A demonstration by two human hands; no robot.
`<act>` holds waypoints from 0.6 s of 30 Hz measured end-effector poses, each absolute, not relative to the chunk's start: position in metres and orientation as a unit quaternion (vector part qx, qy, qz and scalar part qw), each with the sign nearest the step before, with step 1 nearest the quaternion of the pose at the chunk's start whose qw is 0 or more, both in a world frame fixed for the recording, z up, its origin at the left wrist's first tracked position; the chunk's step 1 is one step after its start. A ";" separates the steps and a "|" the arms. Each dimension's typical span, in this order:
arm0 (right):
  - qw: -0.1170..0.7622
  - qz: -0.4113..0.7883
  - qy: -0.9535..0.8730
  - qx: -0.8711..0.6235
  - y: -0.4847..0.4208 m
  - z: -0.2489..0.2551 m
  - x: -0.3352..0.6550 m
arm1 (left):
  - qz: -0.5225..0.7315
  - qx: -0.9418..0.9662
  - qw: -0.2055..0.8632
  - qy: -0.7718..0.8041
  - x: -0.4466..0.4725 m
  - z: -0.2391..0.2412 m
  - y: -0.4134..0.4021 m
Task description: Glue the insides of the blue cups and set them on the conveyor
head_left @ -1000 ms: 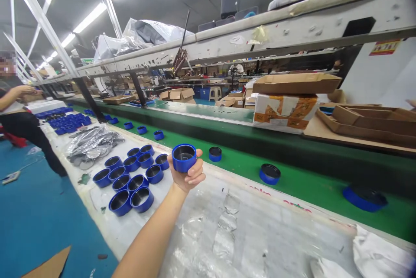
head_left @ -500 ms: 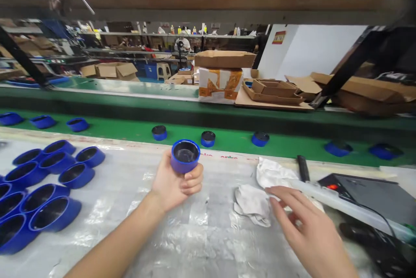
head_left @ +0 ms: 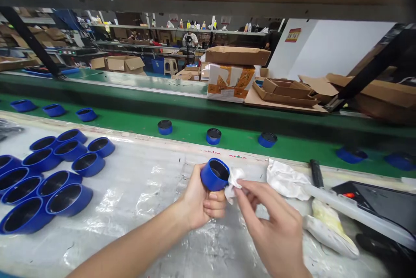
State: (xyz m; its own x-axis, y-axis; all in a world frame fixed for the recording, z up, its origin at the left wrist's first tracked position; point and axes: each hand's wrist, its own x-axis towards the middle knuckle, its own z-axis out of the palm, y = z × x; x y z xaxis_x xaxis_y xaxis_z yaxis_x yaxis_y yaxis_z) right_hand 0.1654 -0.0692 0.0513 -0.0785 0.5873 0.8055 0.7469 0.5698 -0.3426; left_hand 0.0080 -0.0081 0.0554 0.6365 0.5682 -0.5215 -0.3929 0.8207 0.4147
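Observation:
My left hand [head_left: 206, 202] is closed round a blue ring-shaped cup [head_left: 212, 177] with a dark inside, its opening tilted up toward me. In my right hand [head_left: 271, 213] a white cloth [head_left: 234, 182] is pinched between thumb and fingers. The cloth touches the right side of the cup's rim. Whether the cup has a solid bottom I cannot tell. Several similar blue cups [head_left: 69, 198] stand grouped on the plastic-covered table [head_left: 156, 239] at the left.
Along the green conveyor belt [head_left: 185, 135] more blue pieces stand in a row. To the right lie another white cloth [head_left: 286, 178], a translucent tube [head_left: 360, 211] and a black box [head_left: 373, 200] with a red light. Cardboard boxes [head_left: 230, 81] stand behind the belt.
My right hand has picked up the white cloth from the table and brought it left against the cup. The cup in my left hand has tilted; the view has shifted slightly.

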 end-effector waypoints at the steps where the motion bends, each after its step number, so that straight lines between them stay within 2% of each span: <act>1: 0.509 -0.071 -0.739 -0.435 -0.068 0.049 0.160 | 0.261 0.134 0.897 0.331 0.009 0.055 -0.009; 7: 0.495 -0.127 -0.779 -0.364 -0.055 0.040 0.172 | 0.217 0.154 0.915 0.304 0.004 0.055 -0.007; 12: 0.428 -0.220 -0.762 -0.433 -0.044 0.052 0.222 | 0.138 0.209 0.937 0.244 -0.001 0.046 -0.004; 15: 0.395 -0.235 -0.741 -0.488 -0.051 0.054 0.242 | 0.189 0.212 0.922 0.263 -0.005 0.042 0.002; 18: 0.358 -0.208 -0.773 -0.481 -0.065 0.037 0.248 | 0.289 0.219 0.878 0.311 -0.020 0.047 0.016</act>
State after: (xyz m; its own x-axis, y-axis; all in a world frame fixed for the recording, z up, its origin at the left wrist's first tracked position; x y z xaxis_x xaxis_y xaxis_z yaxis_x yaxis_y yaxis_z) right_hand 0.2483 -0.0648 0.0374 -0.2818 0.5949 0.7528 0.8919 0.4516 -0.0230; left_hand -0.0205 0.0163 0.0474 0.6392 0.6441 -0.4201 -0.3717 0.7371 0.5644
